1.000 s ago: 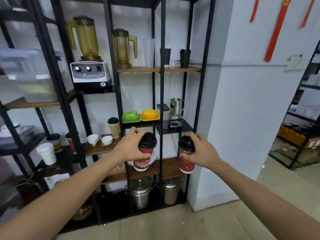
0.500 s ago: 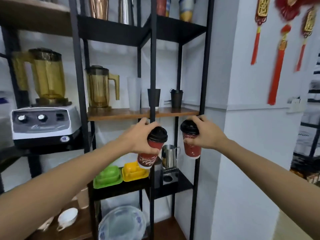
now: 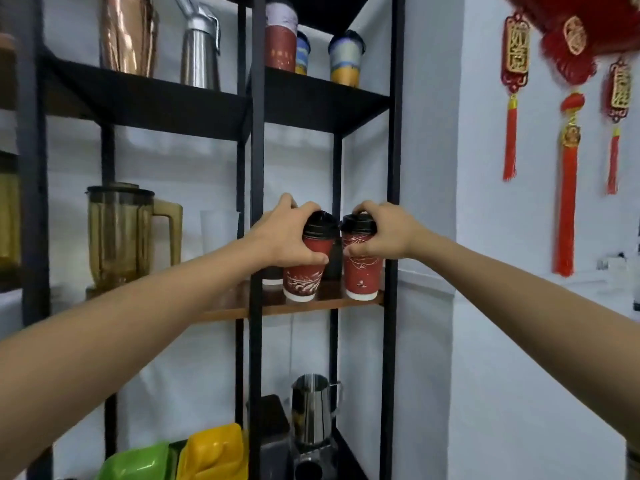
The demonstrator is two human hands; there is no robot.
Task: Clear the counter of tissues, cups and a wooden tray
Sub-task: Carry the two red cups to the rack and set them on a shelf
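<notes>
Item 1: left red paper cup (image 3: 304, 275), black lid, white pattern on the sleeve. It stood on, or just above, the wooden shelf (image 3: 298, 308) of the black metal rack (image 3: 257, 168); contact between base and board could not be confirmed, and the cup leaned slightly. The left hand (image 3: 284, 237) wrapped its upper half, fingers (image 3: 313, 259) curled across the front just under the lid and closed on the cup wall.

Item 2: right red paper cup (image 3: 362, 275), same make, upright, base at the shelf's front edge near the rack's right post. The right hand (image 3: 384, 233) gripped it high, thumb at the front of the sleeve, fingers closed over the lid rim and far side. The two lids were touching or nearly so.

Handling, judged: light, thin-walled paper, likely to buckle under a hard squeeze; the lids were press-fit and might pop off if lifted by the rim alone. Contents unknown, so spill risk was assumed. Best hold was around the upper sleeve just below the lid, where the rolled rim stiffens the wall, as both hands roughly had it.

Item 3: neighbouring stock. A dark cup (image 3: 273, 276) stood just behind the left cup; a translucent tumbler (image 3: 218, 230) and an amber blender jug (image 3: 121, 233) sat further left on the same level.
</notes>
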